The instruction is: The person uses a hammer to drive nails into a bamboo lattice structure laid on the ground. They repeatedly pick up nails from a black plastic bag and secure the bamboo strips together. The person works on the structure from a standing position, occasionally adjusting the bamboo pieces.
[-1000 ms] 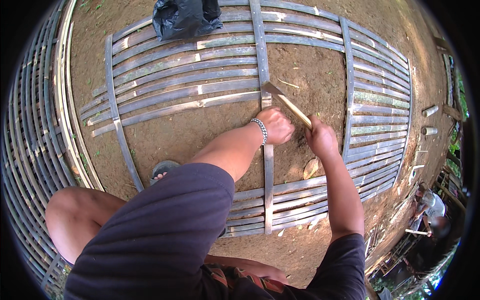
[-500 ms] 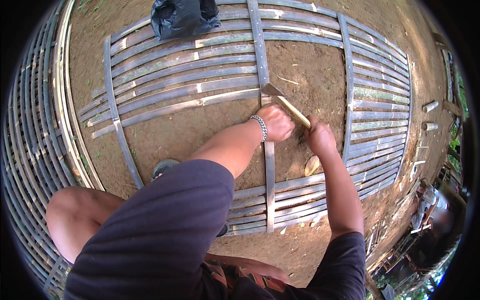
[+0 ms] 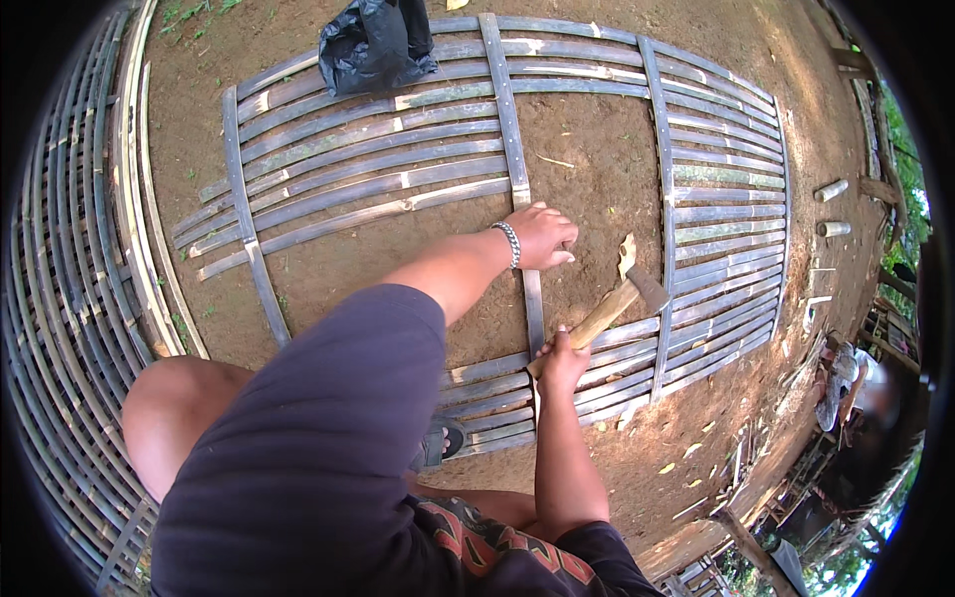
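My right hand (image 3: pixel 562 362) grips the lower end of the wooden handle of a hatchet (image 3: pixel 609 310), whose dark metal head is turned away from me, to the right. Over the upright middle bamboo strip (image 3: pixel 532 298) of a slatted bamboo panel (image 3: pixel 398 179) is my left hand (image 3: pixel 542 237), fingers curled closed. Whatever is between those fingers, if anything, is too small to make out. A chain bracelet sits on the left wrist. Near the panel's middle, the cross slats stop and bare soil shows.
A black plastic bag (image 3: pixel 376 48) lies on the panel's far edge. More bamboo slatting (image 3: pixel 70 298) stretches along the left side. Two short bamboo pieces (image 3: pixel 833 229) lie on the soil at right. At the far lower right, a person (image 3: pixel 867 393) is beside some clutter.
The hatchet has swung away from the strip by my left hand, down and toward me. My right hand moved nearer with it. My left hand stays over the strip.
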Available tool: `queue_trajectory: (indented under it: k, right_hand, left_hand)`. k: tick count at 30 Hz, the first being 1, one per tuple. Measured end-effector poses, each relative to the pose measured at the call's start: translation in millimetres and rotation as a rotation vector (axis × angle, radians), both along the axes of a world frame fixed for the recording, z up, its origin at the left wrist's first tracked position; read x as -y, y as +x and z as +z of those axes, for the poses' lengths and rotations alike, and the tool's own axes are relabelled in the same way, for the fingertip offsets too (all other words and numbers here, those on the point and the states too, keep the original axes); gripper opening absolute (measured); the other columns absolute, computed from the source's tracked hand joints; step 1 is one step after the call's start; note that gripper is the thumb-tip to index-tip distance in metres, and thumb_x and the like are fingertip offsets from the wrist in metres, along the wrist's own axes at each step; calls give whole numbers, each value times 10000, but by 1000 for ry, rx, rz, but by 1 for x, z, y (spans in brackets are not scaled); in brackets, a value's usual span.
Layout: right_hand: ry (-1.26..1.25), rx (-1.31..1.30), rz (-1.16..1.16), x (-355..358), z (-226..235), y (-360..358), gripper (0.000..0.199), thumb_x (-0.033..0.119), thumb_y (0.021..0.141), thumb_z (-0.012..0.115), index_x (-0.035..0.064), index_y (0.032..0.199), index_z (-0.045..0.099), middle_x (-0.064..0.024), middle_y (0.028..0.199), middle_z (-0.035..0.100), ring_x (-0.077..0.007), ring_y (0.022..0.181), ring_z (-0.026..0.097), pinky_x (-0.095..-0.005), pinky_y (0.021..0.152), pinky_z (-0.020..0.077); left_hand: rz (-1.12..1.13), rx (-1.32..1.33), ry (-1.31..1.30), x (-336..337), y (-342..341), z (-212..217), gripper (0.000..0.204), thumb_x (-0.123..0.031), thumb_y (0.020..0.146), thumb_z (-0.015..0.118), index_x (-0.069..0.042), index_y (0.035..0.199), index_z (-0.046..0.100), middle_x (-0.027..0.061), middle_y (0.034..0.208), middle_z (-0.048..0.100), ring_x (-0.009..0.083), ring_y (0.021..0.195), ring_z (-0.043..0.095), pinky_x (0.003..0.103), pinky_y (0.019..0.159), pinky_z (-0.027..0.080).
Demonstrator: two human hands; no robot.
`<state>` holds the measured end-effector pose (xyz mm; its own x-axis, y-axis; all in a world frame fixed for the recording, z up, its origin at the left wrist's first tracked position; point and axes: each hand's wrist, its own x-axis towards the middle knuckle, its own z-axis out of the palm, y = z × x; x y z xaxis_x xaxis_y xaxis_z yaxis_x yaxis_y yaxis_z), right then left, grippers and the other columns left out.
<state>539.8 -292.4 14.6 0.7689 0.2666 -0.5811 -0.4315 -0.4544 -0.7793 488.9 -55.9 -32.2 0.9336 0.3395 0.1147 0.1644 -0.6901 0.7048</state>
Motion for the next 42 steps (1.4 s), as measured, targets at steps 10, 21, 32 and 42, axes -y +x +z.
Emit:
queue_trajectory:
  k: [10, 21, 32, 42]
  right_hand:
    - [-285, 29, 197, 16, -7, -4, 157, 104, 975, 644, 15, 1020, 523, -117, 743, 598, -228, 583, 608, -366, 541, 510]
    - [-674, 677, 536, 24, -28, 10, 500, 140, 891, 744, -98, 1236, 473, -341, 1218, 546, -510, 1171, 525, -521, 1030, 409]
    - [-732, 674, 704, 4, -1, -13, 711, 217, 854, 807, 8, 1424, 439, -289, 1341, 491, -462, 1299, 456, -503, 1121, 376]
    - [-656, 681, 800, -9, 0, -25, 733, 211, 843, 813, 27, 1445, 438, -276, 1353, 462, -479, 1284, 461, -531, 1109, 386]
  left_hand:
    - [-372, -461, 33, -95, -274, 91, 118, -225, 861, 745, -122, 909, 713, 75, 872, 698, 298, 917, 669, 440, 877, 509]
    - [541, -410, 126, -20, -357, 29, 328, -192, 847, 777, -88, 1144, 685, 81, 1128, 640, 301, 1115, 594, 426, 957, 473]
    - [512, -425, 188, -44, -368, 10, 302, -167, 871, 741, -108, 1163, 688, 71, 1106, 642, 287, 1103, 603, 427, 958, 486]
    - [623, -363, 168, -32, -375, 7, 331, -178, 836, 776, -97, 1147, 696, 70, 1128, 659, 289, 1103, 605, 424, 973, 482]
